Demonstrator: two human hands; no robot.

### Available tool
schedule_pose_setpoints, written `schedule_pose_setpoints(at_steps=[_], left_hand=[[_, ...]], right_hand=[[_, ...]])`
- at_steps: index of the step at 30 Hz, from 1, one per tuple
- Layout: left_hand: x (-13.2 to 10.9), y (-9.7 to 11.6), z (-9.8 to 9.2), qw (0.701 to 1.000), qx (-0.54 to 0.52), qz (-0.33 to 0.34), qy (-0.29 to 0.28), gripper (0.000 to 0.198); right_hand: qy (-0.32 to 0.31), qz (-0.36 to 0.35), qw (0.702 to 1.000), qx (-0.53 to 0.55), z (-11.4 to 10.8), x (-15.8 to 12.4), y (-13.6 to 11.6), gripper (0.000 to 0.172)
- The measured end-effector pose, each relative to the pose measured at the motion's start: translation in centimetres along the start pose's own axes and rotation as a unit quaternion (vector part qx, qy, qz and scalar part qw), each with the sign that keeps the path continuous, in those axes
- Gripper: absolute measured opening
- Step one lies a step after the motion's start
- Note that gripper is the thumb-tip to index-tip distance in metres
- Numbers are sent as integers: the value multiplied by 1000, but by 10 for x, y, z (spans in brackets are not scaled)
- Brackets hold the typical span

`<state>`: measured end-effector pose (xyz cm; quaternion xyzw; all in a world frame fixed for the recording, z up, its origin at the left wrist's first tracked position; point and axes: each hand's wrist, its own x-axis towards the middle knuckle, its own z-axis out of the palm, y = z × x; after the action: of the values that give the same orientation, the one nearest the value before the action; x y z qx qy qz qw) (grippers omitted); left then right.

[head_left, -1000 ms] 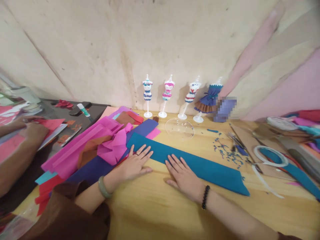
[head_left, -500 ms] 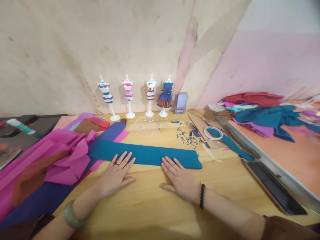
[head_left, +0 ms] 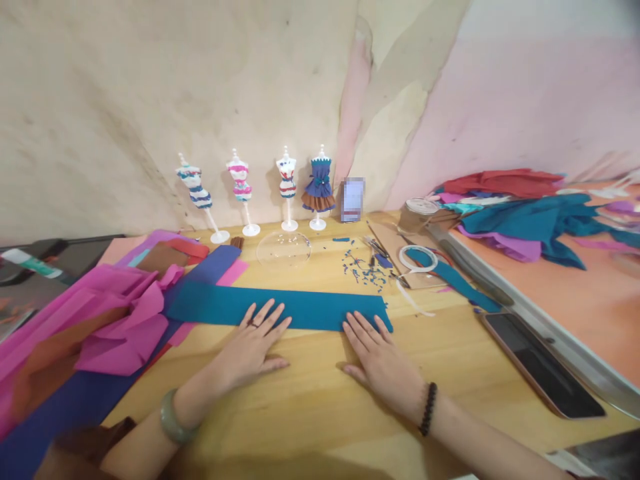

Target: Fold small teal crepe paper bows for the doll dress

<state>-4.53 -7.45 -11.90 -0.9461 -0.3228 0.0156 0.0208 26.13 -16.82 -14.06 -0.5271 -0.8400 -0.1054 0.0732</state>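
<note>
A long strip of teal crepe paper (head_left: 310, 309) lies flat across the wooden table. My left hand (head_left: 253, 343) rests on its near edge with the fingers spread. Palm down, my right hand (head_left: 377, 350) has its fingertips on the strip close to its right end. Neither hand grips anything. The strip's left end lies over a dark blue paper strip (head_left: 215, 264), beside a crumpled pink paper (head_left: 120, 333). Behind the teal strip is a clear round dish (head_left: 283, 252) with tiny bits on it.
Several small white dress forms (head_left: 287, 180) stand along the wall, one wearing a blue and brown paper dress (head_left: 320, 187). Paper scraps (head_left: 363, 270), a roll of white tape (head_left: 418, 258) and a phone (head_left: 545, 367) lie to the right. A metal-edged tray (head_left: 590, 320) borders the table.
Both hands have slid to the right along the teal strip, the right one nearing its end. The view has shifted slightly.
</note>
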Motion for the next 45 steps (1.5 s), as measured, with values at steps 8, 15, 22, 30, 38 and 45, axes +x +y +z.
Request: schedule_pose_setpoints(at_steps=[8,15,22,30,38,45], left_hand=[[3,0,-3,999,-28,1,-20,73],[4,2,-3,999,-26,-5,-31,72],[10,7,-17,999,-35,-6,-37,75],[32,23,-8,998,-63,2,-9,83],[31,18,-1,998,-60,24,-6,71],[31,18,-1,997,-65,25,-15,68]], right_hand=[[19,24,1000,-8,-5,-42,12,56],[56,39,996,49,-19,-35,25,35],[32,114,973,200,-9,15,83,30],[-71,136,955,254,-27,24,87,14],[-58,213,925,309,-16,7,86,23],[-38,220,921,320,-9,-5,82,28]])
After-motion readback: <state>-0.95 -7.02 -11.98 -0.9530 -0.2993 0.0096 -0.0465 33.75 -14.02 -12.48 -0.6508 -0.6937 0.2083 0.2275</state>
